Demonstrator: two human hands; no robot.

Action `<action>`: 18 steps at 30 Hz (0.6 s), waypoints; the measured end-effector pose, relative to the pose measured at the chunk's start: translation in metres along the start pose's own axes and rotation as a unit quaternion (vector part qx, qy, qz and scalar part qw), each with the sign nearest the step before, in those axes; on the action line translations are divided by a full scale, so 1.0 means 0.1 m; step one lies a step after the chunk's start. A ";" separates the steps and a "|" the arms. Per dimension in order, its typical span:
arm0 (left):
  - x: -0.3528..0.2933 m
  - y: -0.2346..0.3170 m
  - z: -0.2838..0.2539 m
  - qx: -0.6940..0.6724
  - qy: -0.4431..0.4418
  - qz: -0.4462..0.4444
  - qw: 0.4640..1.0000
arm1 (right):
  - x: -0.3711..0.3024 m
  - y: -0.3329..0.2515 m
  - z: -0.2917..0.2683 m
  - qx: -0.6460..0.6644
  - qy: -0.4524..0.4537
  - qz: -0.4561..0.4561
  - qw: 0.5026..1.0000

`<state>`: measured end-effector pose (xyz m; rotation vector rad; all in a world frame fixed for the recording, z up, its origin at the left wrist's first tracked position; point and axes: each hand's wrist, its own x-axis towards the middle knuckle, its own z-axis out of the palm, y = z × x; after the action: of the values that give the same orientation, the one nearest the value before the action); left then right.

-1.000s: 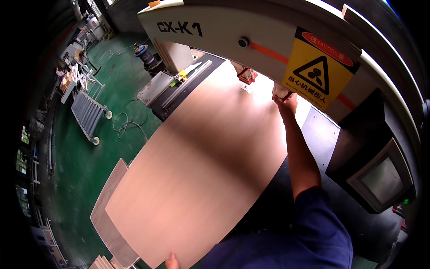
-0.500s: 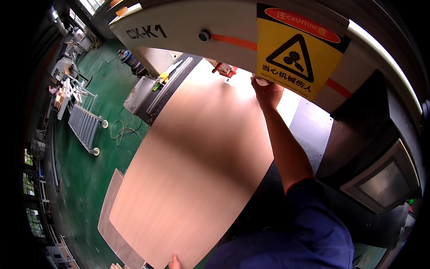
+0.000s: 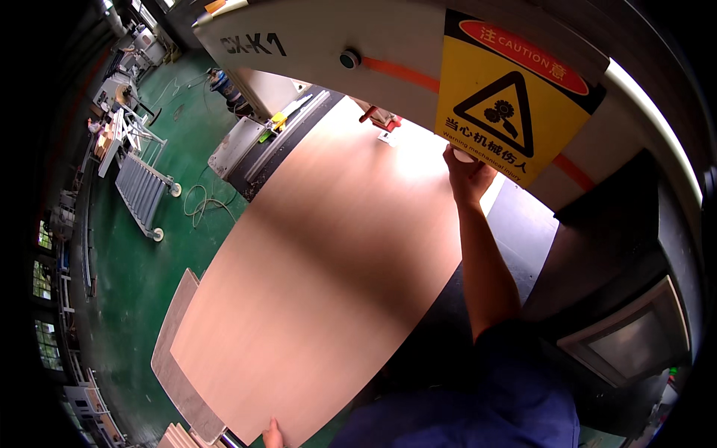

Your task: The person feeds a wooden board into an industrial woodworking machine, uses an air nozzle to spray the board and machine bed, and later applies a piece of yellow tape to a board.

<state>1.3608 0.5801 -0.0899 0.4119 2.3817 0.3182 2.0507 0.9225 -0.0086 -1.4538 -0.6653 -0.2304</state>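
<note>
A large pale wood-grain board (image 3: 321, 276) lies lengthwise beneath the beam of a machine (image 3: 396, 45). At its near end, my left hand (image 3: 273, 434) grips the edge, with a fingertip showing on top and the rest out of view. My right arm reaches forward over the board's right side. Just under the beam's yellow warning sign (image 3: 515, 104), my right hand (image 3: 470, 178) is closed around a small white rounded object (image 3: 463, 155). The sign partly covers that object, so its kind is unclear. A red clamp-like part (image 3: 381, 118) sits over the board's far end.
A black housing with a screen (image 3: 635, 336) stands close on my right. Left of the board are a grey plate (image 3: 239, 147) and a rail with a yellow-handled tool (image 3: 279, 119). A roller stand (image 3: 140, 193) and a loose hose (image 3: 203, 205) are on the green floor.
The whole view has shifted slightly, with the beam and sign lower and further right. Both hands keep their places, and the white object in my right hand shows a little more.
</note>
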 end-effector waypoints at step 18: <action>0.10 -0.10 -0.07 -0.003 0.022 -0.002 1.000 | -1.35 0.35 -1.29 -0.305 -0.223 0.026 0.925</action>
<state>1.3471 0.5741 -0.0941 0.3999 2.4238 0.3356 1.9969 0.7700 -0.1085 -2.1561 -0.9752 -0.0589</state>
